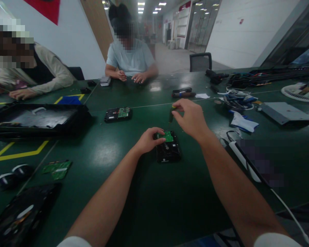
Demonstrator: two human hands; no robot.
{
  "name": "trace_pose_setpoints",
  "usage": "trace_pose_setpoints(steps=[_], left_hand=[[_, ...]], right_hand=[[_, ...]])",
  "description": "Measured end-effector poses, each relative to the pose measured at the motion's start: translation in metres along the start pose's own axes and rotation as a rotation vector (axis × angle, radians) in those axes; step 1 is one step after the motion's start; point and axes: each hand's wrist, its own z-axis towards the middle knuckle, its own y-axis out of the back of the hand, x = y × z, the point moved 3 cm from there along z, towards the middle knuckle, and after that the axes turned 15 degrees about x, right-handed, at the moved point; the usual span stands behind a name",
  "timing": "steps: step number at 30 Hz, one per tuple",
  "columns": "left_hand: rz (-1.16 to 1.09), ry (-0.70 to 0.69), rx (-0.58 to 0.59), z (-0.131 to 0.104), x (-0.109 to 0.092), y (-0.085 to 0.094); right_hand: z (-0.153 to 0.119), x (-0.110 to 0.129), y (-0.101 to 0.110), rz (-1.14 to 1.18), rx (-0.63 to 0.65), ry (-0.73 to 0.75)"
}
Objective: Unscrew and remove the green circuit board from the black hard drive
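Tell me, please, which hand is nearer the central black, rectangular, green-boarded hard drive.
The left hand, at the left edge of the drive; the right hand is apart, beyond and rightward.

Both bare forearms (pixel 110 188) reached forward and inward. The left grip (pixel 147 140) curved low, thumb and forefinger parted. The right grip (pixel 192 116) sat higher, fingers bent toward the thumb

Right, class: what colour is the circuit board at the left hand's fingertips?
The circuit board is green, shown best in the head view.
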Motion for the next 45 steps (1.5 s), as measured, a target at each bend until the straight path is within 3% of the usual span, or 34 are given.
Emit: trace_pose_setpoints(steps=[29, 35, 45], left_hand=[[-0.009, -0.023, -0.011, -0.0005, -0.0023, -0.0001], [-0.014, -0.039, -0.007, -0.0001, -0.0031, -0.0002], [0.003, -0.022, -0.010, -0.0002, -0.0036, 0.0000]], right_hand=[[0.0003, 0.0008, -0.0013, 0.046, -0.015, -0.022], [0.0001, 0.0023, -0.0020, 0.015, -0.017, 0.048], [0.0003, 0.0005, -0.0021, 0.035, -0.049, -0.028]])
